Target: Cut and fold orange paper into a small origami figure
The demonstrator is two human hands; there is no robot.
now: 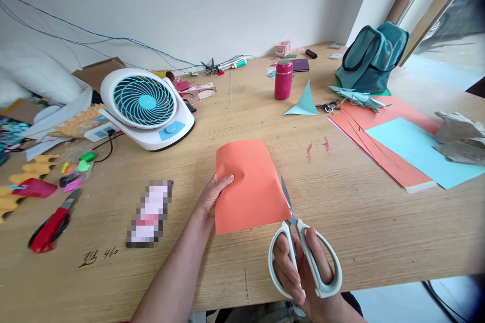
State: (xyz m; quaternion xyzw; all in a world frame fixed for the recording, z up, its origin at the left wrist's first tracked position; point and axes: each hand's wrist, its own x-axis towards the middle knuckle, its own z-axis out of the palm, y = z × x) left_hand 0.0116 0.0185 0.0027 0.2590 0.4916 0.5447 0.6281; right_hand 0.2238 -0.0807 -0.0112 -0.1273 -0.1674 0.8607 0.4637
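My left hand pinches the left edge of an orange paper sheet, holding it just above the wooden table. In my right hand are white-handled scissors, fingers through the loops. The blades point up and away along the sheet's lower right edge, and the paper's corner lies against them.
A white and teal desk fan stands at the left. Red scissors and coloured scraps lie at far left. A pink bottle, a teal paper cone, stacked orange and blue sheets and a teal backpack sit to the right.
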